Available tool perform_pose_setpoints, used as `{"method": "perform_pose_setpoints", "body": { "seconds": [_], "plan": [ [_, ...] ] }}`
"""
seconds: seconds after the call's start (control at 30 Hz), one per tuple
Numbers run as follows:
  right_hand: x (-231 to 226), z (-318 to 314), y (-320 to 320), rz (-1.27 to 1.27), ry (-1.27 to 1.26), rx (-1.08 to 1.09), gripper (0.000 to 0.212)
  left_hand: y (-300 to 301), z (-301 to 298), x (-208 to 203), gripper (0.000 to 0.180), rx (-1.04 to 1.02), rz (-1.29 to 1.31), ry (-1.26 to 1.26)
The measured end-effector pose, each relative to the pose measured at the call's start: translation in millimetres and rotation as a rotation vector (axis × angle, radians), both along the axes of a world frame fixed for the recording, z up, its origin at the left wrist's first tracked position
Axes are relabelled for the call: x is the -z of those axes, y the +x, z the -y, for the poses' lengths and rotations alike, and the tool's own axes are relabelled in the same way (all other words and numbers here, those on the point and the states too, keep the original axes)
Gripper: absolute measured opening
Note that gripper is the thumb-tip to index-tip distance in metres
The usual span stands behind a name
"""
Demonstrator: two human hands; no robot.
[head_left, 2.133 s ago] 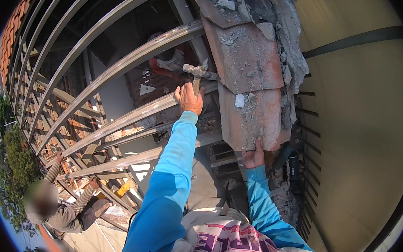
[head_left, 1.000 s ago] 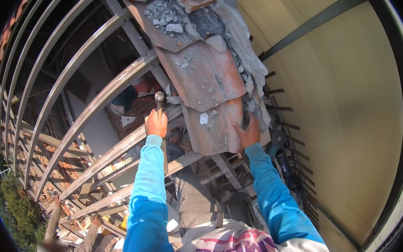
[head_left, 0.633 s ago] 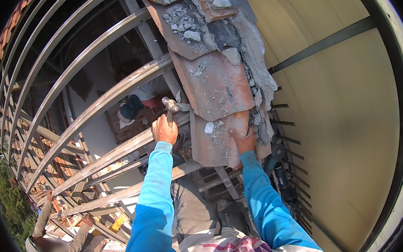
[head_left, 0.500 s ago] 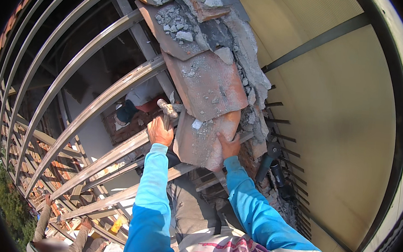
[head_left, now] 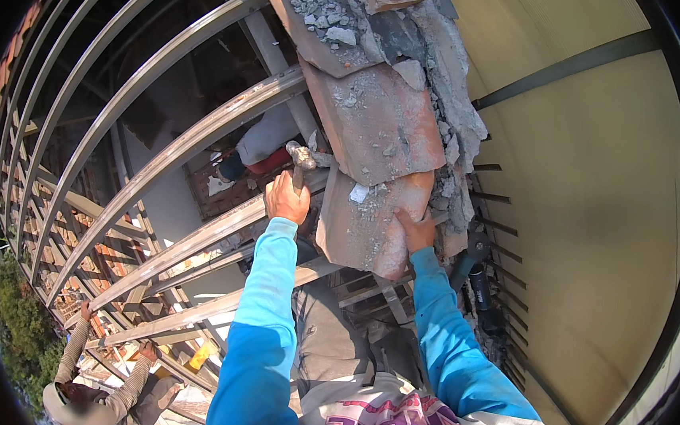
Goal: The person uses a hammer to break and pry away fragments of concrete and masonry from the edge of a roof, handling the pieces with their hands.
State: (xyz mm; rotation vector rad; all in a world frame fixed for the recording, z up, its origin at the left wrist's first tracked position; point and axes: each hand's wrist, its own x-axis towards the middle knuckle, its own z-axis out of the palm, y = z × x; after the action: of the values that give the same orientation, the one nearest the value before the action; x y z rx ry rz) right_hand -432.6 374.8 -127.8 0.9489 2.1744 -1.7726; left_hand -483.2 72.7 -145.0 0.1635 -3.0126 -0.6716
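My left hand (head_left: pixel 287 199) is wrapped round the short handle of a hammer. Its dusty head (head_left: pixel 301 155) points away from me, beside the tiles' left edge. With my right hand (head_left: pixel 416 232) I grip the right edge of the nearest clay roof tile (head_left: pixel 352 233), the fingers partly hidden against it. A white chip (head_left: pixel 359 192) and grey crumbs lie on that tile. Its far end sits under a second curved tile (head_left: pixel 382 128), which carries more dust and mortar bits.
Broken mortar (head_left: pixel 463 114) runs along the tiles' right side, and a power tool (head_left: pixel 478 283) lies near my right forearm. Metal roof battens (head_left: pixel 202 138) span an open drop on the left. One person (head_left: pixel 270 139) is below; another (head_left: pixel 93 401) works at lower left. Pale panels (head_left: pixel 599 169) fill the right.
The whole view has shifted, so tiles and hands appear farther right and slightly higher. Both hands keep their hold. The person at lower left shows more fully.
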Motion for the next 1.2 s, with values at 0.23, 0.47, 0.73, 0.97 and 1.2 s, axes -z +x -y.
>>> {"method": "perform_pose_setpoints", "body": {
  "seconds": [0.23,0.47,0.73,0.97,1.2],
  "plan": [
    [0,27,13,0.007,-0.028,0.117,0.066,2,5,10,0.044,0.02,-0.104,0.013],
    [-31,-24,3,0.104,0.039,-0.048,0.05,-1,1,3,0.052,0.016,0.064,0.011],
    [-72,-49,122,0.14,0.404,-0.216,0.06,-9,-9,-9,0.029,-0.068,0.003,0.065],
    [-82,-120,161,0.141,0.55,-0.286,0.054,-4,-2,1,0.034,-0.072,0.025,0.032],
    [-84,-151,211,0.262,0.679,-0.27,0.057,-6,-1,12,0.043,-0.099,0.095,0.024]
  ]
}}
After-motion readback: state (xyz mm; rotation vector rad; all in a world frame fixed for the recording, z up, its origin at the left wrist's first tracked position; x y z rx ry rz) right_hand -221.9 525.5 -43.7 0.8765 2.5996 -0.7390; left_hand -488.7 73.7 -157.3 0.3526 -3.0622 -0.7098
